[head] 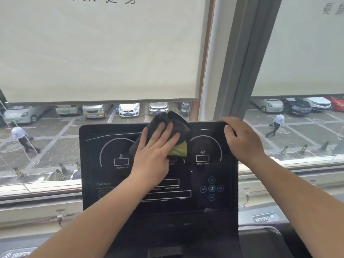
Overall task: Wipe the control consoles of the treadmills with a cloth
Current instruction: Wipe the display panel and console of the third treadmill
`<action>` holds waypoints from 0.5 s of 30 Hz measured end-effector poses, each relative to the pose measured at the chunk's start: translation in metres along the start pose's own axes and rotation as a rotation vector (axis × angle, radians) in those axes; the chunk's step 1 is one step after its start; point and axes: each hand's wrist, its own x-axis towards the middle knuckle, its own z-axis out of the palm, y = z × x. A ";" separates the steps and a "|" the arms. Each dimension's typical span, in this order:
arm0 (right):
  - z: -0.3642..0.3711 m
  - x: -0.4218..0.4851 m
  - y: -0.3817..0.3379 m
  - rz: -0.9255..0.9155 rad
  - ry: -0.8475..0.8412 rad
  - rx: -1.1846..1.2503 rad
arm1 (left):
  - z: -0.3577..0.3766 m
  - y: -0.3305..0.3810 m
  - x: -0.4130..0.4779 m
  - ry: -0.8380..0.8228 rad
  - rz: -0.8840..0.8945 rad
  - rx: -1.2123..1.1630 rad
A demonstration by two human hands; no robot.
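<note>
A black treadmill control console (115,194) fills the lower middle of the head view, with white dial outlines and round buttons at its right. My left hand (156,151) lies flat on a dark cloth (178,125) with a yellow-green corner, pressing it against the console's upper middle; the cloth's top reaches over the console's upper edge. My right hand (242,140) grips the console's top right corner, fingers wrapped over the edge.
A window with two lowered pale roller blinds (102,53) stands right behind the console, split by a grey frame post (240,62). A sill (37,189) runs beneath it. Part of another treadmill (264,218) shows at the lower right.
</note>
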 end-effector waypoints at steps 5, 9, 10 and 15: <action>-0.001 0.000 0.013 0.005 -0.028 0.216 | 0.042 0.058 -0.016 -0.066 0.155 0.031; -0.001 0.003 0.025 -0.010 -0.052 0.340 | 0.044 0.059 -0.018 -0.279 0.620 0.126; 0.000 0.003 0.027 -0.013 -0.056 0.372 | 0.037 0.053 -0.008 -0.270 0.641 0.148; 0.002 0.011 0.039 0.015 -0.089 0.656 | 0.017 0.062 0.043 -0.033 0.129 0.082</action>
